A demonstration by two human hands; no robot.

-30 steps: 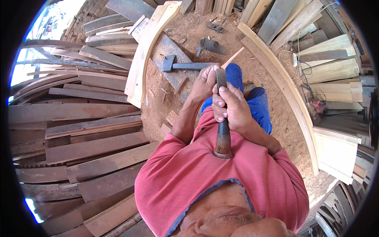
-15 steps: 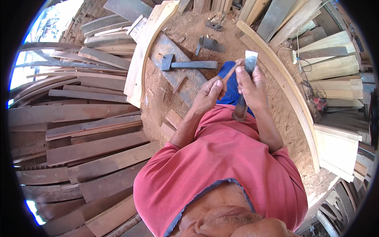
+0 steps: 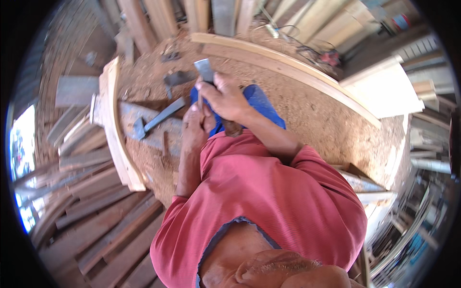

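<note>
My right hand point(image 3: 224, 98) is wrapped round a wide chisel point(image 3: 204, 71), its flat metal blade pointing away from me and its butt end near my lap. Close beside it, my left hand point(image 3: 195, 124) pinches a thin wooden stick point(image 3: 200, 99), whose far end reaches the fingers of my right hand. Both hands are in front of my blue-clad knees. On a worn plank to the left of them lies a hammer-like tool point(image 3: 164, 115) with a dark head and a straight handle.
A curved pale board point(image 3: 113, 127) stands at the left, and a long curved board point(image 3: 288, 66) runs across the far right. Metal pieces point(image 3: 180, 78) lie on the sawdust-covered ground point(image 3: 326, 122). Stacked planks point(image 3: 110, 230) fill the left; a cable and a red object point(image 3: 330, 57) are at far right.
The view has swung to the right, so the surroundings appear turned and the hands sit further left. Each hand keeps its hold; the stick now points more steeply away from me.
</note>
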